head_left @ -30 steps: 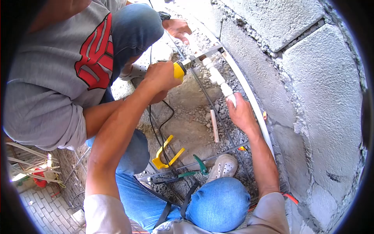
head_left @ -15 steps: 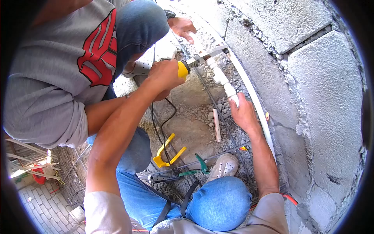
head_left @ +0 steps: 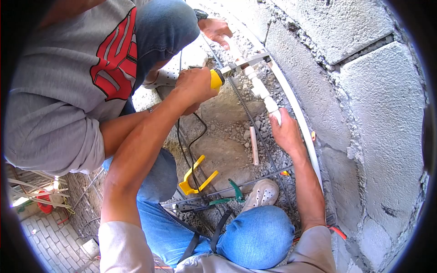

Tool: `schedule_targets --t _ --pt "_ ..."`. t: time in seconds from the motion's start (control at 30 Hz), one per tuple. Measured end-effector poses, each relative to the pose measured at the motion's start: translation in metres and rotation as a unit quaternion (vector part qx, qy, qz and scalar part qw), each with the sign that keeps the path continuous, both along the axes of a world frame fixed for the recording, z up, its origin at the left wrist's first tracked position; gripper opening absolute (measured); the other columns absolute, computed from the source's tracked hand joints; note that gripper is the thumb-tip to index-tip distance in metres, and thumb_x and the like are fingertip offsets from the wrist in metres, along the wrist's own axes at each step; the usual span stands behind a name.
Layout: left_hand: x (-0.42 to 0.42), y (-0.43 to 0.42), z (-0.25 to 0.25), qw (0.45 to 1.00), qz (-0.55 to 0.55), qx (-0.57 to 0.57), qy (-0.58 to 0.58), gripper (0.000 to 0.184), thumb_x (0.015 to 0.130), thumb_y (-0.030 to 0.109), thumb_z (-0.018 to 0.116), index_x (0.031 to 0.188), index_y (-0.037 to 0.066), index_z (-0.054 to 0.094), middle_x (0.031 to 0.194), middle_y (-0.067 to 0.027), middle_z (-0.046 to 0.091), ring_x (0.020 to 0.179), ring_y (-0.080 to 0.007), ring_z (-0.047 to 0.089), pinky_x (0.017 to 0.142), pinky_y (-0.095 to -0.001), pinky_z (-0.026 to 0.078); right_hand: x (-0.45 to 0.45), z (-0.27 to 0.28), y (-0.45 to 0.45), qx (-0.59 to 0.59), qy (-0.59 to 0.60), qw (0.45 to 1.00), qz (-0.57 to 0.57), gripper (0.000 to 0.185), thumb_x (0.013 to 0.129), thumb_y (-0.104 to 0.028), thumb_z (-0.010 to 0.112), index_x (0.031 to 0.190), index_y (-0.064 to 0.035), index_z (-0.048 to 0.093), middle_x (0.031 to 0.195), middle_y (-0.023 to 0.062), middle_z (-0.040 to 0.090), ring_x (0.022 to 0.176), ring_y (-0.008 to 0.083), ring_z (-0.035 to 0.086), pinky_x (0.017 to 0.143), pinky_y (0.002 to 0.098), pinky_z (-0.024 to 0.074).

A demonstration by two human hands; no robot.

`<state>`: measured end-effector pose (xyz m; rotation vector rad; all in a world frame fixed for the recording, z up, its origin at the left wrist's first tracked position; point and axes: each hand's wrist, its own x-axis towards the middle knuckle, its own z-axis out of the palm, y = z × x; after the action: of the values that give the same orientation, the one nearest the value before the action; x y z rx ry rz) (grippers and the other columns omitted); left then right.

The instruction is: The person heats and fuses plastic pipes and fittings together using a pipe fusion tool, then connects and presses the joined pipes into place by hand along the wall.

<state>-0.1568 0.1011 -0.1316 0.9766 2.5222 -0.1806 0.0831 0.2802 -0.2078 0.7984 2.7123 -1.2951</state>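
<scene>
My left hand (head_left: 195, 87) is closed round the yellow handle of a pipe welding iron (head_left: 215, 81). Its flat metal heating plate lies between two white pipe pieces. In my right hand (head_left: 286, 129) is the near end of a white plastic pipe with fittings (head_left: 260, 90), which reaches up to the plate. On the plate's far side, a co-worker's hand (head_left: 216, 32) grips another white pipe (head_left: 233, 49). The co-worker's other forearm (head_left: 123, 132) passes under my left arm; its hand is mostly hidden behind mine.
A long white pipe (head_left: 298, 116) curves along the block wall (head_left: 378, 91). On the gravel lie a yellow forked stand (head_left: 186, 187), a green-handled tool (head_left: 236, 191), a short pipe piece (head_left: 254, 145) and steel bars. A black cord (head_left: 185, 150) hangs from the iron.
The iron, both pipe pieces and the hands on them have shifted slightly to the right in view. All grips stay the same.
</scene>
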Motion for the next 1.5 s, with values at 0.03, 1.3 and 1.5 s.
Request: schedule_targets --t 0.03,1.3,1.5 --pt "-0.0002 -0.0006 0.0 1.0 -0.004 0.002 0.0 0.054 0.074 0.041 0.078 0.105 0.0 0.064 0.101 -0.0217 0.07 0.098 -0.0368 0.069 0.086 -0.0463 0.052 -0.0008 0.0 -0.0001 0.0 0.001 1.0 0.001 0.029 0.1 -0.026 0.055 0.105 0.0026 0.053 0.081 0.0301 0.068 0.082 0.0491 0.068 0.073 0.0547 0.0519" --pt "-0.0004 -0.003 -0.0037 0.999 -0.016 0.0 0.031 0.055 0.074 0.046 0.077 0.105 0.001 0.066 0.101 -0.0196 0.071 0.096 -0.0358 0.07 0.086 -0.0462 0.053 -0.0019 -0.0037 -0.0047 0.002 0.004 1.0 -0.009 0.03 0.099 -0.027 0.058 0.104 0.0027 0.053 0.083 0.0311 0.067 0.084 0.0513 0.066 0.073 0.056 0.0505" --pt "0.0012 -0.0006 -0.002 1.0 -0.003 -0.002 0.026 0.056 0.074 0.046 0.077 0.105 0.001 0.065 0.101 -0.0201 0.071 0.097 -0.0357 0.07 0.086 -0.0459 0.053 -0.0013 -0.0027 -0.0049 -0.005 0.01 1.0 -0.012 0.03 0.099 -0.027 0.058 0.104 0.0021 0.053 0.082 0.0306 0.067 0.085 0.0508 0.067 0.073 0.0555 0.0511"
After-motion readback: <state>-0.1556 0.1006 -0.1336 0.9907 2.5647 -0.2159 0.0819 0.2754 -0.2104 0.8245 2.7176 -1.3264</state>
